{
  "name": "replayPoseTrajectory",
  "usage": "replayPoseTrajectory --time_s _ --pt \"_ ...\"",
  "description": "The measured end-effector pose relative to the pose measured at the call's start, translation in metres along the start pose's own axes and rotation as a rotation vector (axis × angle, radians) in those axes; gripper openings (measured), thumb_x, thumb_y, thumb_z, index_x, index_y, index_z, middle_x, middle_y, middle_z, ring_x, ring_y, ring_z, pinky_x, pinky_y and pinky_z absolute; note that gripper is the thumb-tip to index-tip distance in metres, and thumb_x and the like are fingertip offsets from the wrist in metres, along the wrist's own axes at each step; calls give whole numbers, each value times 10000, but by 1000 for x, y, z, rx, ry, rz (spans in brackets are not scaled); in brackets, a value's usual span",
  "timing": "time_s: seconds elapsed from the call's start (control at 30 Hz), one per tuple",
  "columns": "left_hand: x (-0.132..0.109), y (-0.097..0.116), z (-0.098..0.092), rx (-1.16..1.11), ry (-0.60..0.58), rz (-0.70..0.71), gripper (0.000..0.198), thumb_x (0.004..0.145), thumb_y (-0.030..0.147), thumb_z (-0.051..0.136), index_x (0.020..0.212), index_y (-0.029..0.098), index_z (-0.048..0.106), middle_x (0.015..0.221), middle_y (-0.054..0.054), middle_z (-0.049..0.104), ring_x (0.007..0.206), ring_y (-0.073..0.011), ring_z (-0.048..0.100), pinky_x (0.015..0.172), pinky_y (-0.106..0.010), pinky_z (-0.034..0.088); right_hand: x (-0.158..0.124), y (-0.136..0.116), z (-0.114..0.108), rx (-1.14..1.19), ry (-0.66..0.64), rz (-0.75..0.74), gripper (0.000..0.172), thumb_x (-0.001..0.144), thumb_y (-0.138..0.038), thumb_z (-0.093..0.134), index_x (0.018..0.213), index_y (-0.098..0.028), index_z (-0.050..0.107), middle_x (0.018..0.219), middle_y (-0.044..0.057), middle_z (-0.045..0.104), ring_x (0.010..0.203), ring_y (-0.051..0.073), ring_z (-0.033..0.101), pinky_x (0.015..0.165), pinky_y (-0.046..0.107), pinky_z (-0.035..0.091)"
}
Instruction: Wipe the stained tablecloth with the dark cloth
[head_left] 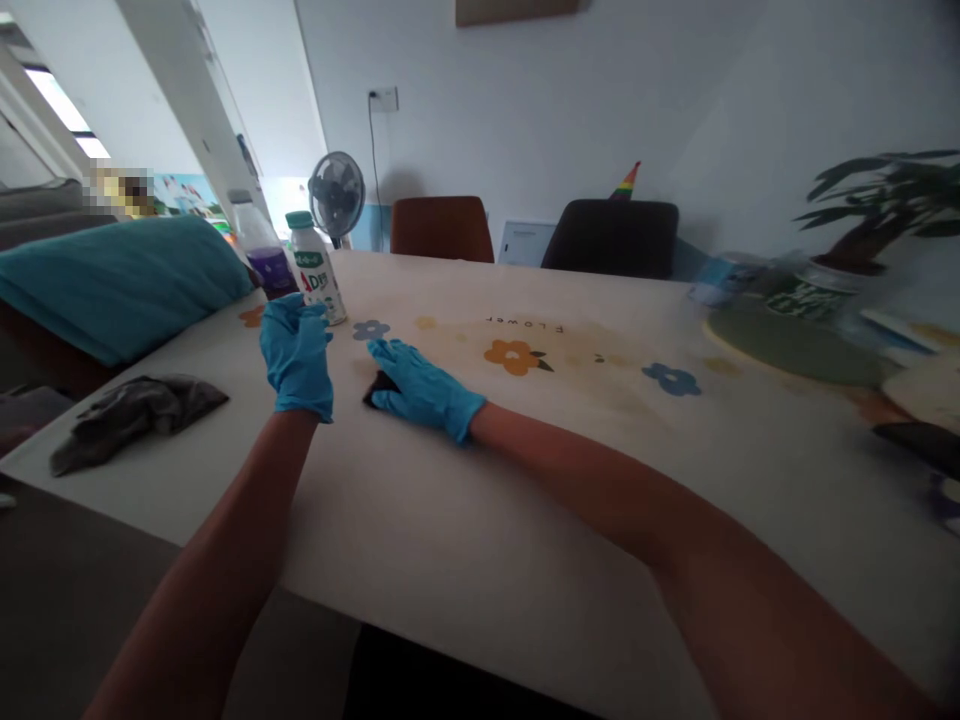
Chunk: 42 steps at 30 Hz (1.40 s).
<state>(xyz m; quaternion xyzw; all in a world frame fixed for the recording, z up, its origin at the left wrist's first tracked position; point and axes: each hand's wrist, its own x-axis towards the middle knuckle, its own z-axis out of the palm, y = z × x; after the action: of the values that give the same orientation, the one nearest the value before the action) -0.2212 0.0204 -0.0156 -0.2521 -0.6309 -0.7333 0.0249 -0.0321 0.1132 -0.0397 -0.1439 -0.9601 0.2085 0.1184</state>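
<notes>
My right hand, in a blue glove, presses down on a small black cloth or pad on the white tablecloth. Most of that black piece is hidden under the palm. My left hand, also gloved in blue, has its fingers curled just in front of two bottles; what they hold, if anything, is hidden. Behind it stand a white bottle with a green cap and a clear bottle with a purple label. A crumpled dark grey cloth lies at the table's left side.
A potted plant and a round green mat are at the right. Beyond the table stand a brown chair, a black chair and a fan. A teal-covered chair back borders the left edge.
</notes>
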Motion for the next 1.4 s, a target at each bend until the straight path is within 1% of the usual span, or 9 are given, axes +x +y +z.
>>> replayPoseTrajectory --time_s 0.07,0.2,0.4,0.53,0.7,0.93,1.07,1.2,1.4 --pt "-1 -4 2 -46 6 15 159 1053 165 684 1178 245 625 1161 -80 840 960 -187 757 828 -291 632 36 -9 6 -22 -5 -6 907 1250 -459 804 2041 -195 446 2123 99 339 1996 377 346 1650 545 253" --pt "1 -13 4 -152 5 56 176 1000 220 752 1129 249 635 1059 -23 820 941 -195 751 840 -297 626 79 -18 11 -62 -101 -27 645 1261 -460 796 1870 -262 712 2037 72 548 1882 442 556 1625 707 292" --pt "3 -15 4 -173 11 28 178 992 212 766 1105 248 633 1028 -26 798 868 -185 690 794 -280 571 61 -10 12 -75 -88 -106 657 1294 -498 740 1855 -158 715 1941 118 687 1785 452 662 1592 648 386" --pt "3 -11 6 -172 30 -41 191 1003 147 745 1104 245 614 998 -13 766 830 -168 649 795 -268 542 1 6 3 -39 -87 -124 712 1271 -577 767 1871 -197 724 1909 126 720 1818 465 632 1584 650 420" --pt "5 -7 5 -157 36 -149 258 963 78 723 1115 244 595 985 -4 734 822 -163 643 772 -260 525 -114 36 -22 74 -106 -84 852 1248 -819 675 1914 -290 714 1985 102 618 1939 488 451 1636 713 320" --pt "4 -8 4 -129 21 -212 300 920 53 709 1129 238 599 1030 -19 757 881 -181 665 788 -251 548 -274 91 -74 -54 -40 199 895 1236 -882 561 1954 -356 658 2012 79 579 1928 501 438 1585 809 350" --pt "0 -7 5 -151 -2 -201 290 934 81 750 1133 234 604 1047 -20 773 878 -171 677 784 -245 564 -318 118 -105 -154 9 426 922 1232 -877 498 1934 -311 686 2018 106 568 1915 509 456 1559 799 409" --pt "-5 -5 8 -160 -15 -143 250 958 91 711 1143 229 616 1038 -32 795 850 -163 697 741 -229 554 -306 133 -113 -205 39 486 873 1238 -808 491 1926 -310 693 2005 116 595 1875 514 539 1550 796 441" --pt "-10 -11 9 -165 -73 -84 271 947 197 805 1156 237 639 1065 -43 821 860 -184 755 777 -279 638 -210 138 -93 -180 22 299 873 1233 -812 507 1896 -285 720 2001 132 616 1873 508 556 1564 798 430"
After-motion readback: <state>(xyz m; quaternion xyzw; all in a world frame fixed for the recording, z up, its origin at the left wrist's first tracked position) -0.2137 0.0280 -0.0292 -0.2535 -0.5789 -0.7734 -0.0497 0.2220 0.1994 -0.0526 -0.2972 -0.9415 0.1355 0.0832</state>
